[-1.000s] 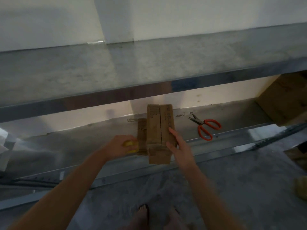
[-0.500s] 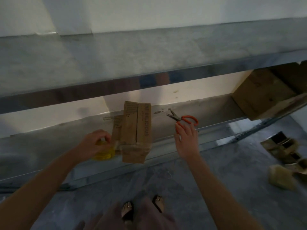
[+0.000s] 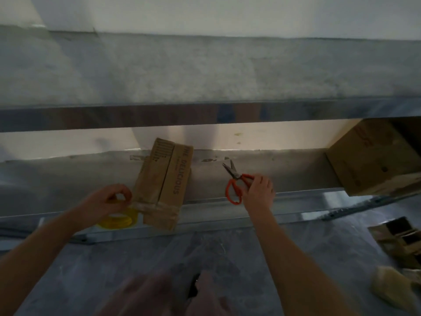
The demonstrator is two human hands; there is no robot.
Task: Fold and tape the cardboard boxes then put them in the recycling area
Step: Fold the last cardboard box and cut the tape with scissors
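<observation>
At shelf [image 3: 68, 179]: left grip [image 3: 107, 201] holds tape [image 3: 118, 219], right [image 3: 259, 190] scissors [image 3: 238, 177].

A bare storage or utility room: steel shelving [image 3: 205, 115], concrete floor [image 3: 319, 258], stacked cardboard box [image 3: 373, 160].

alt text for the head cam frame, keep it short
A person's left hand holds a yellow tape roll next to a folded cardboard box banded with tape on a low metal shelf, while the right hand grips orange-handled scissors nearby. A larger cardboard box sits at the shelf's right end.
</observation>
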